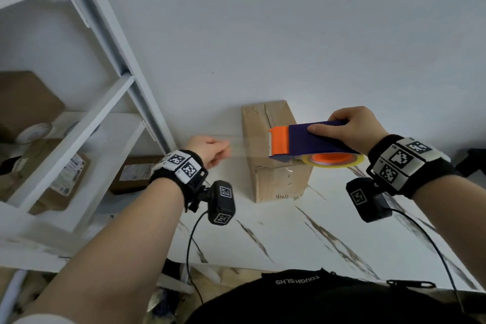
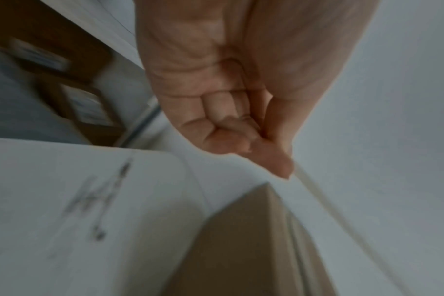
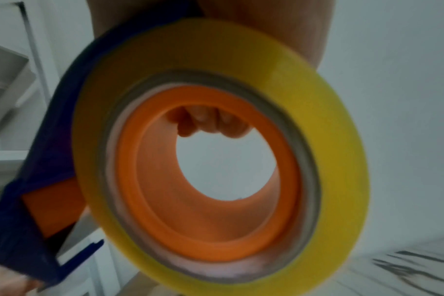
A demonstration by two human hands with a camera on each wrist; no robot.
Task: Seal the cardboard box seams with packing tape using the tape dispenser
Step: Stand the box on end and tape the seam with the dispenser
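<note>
A small cardboard box [image 1: 273,173] stands upright on the marble-patterned table [image 1: 328,231] against the wall. Above it my right hand [image 1: 349,129] grips a purple and orange tape dispenser [image 1: 310,141] holding a yellowish tape roll [image 1: 334,162]. A strip of clear tape [image 1: 249,146] stretches left from the dispenser to my left hand [image 1: 210,151], which pinches its free end. In the left wrist view the left hand [image 2: 243,130] shows curled fingers, with the box [image 2: 248,240] below. The right wrist view shows the tape roll [image 3: 241,70] and its orange hub [image 3: 190,220] close up.
A white shelf unit [image 1: 86,102] stands at the left, holding cardboard parcels [image 1: 52,173] and tape rolls [image 1: 34,133]. A flat parcel [image 1: 134,175] lies by the shelf foot. Cables [image 1: 189,250] hang from the wrist cameras over the table's near edge.
</note>
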